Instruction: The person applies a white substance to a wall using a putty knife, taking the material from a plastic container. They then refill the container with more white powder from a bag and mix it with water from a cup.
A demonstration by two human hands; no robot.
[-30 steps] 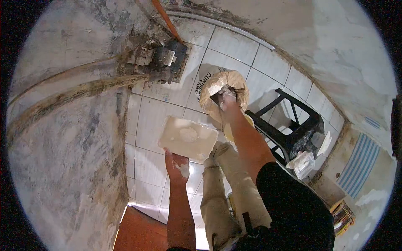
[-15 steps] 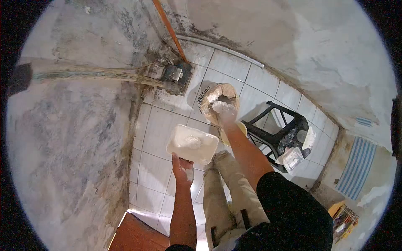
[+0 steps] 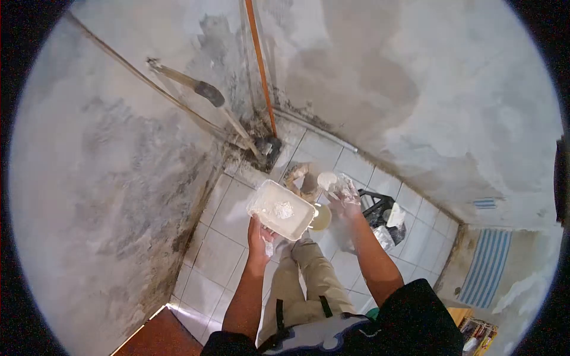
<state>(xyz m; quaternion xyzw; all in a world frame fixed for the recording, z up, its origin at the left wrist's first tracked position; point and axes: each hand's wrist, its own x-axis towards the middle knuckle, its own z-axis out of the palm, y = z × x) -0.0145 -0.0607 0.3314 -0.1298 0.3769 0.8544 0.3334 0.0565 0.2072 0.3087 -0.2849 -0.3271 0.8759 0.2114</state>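
My left hand [image 3: 259, 237] grips the near edge of a white rectangular plastic tub [image 3: 264, 221], which is tilted a little and has a heap of white powder [image 3: 284, 210] in it. To the right of the tub, my powder-dusted right hand [image 3: 345, 199] holds a small cup [image 3: 327, 180] that looks full of white powder. An open brown paper bag [image 3: 309, 188] stands on the floor, below and left of the cup. Partly behind the tub is a round yellowish bucket [image 3: 321, 218].
A black plastic stool [image 3: 374, 202] with a clear container [image 3: 383, 238] and a pale flat piece [image 3: 396, 215] stands at right. An orange pipe [image 3: 261, 65] runs down the corner. A blue-striped cloth [image 3: 485, 267] is at right, a brown door [image 3: 160, 337] at lower left.
My right hand has come up out of the paper bag with the cup and moved right. The tub in my left hand is raised slightly and turned. The view has tilted up.
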